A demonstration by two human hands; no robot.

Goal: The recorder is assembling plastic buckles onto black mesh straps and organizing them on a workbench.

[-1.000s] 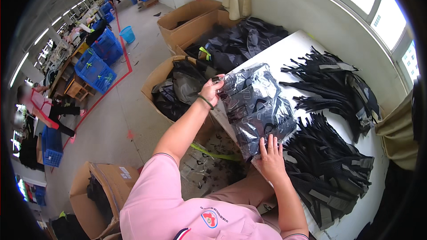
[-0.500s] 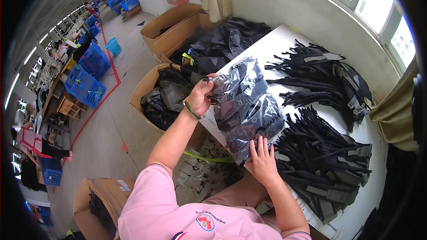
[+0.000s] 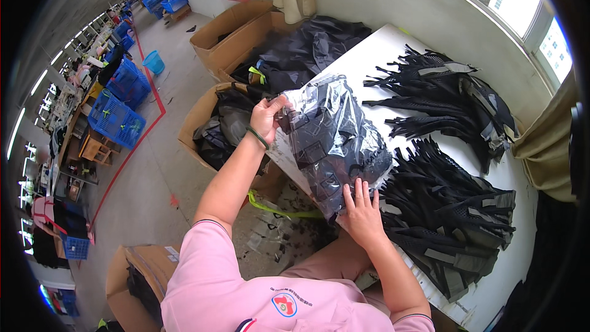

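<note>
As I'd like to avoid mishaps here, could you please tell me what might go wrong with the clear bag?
The clear bag is close to the edge of the white table, so it might slip off. The left hand pinches the bag at one side, so a hard pull could tear it. The nearer pile of black strips beside the bag might get disturbed.

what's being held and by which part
A clear plastic bag, by its upper-left corner in the left grip; the right grip touches its lower end.

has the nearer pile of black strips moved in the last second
No, the nearer pile of black strips keeps its place on the white table.
</note>
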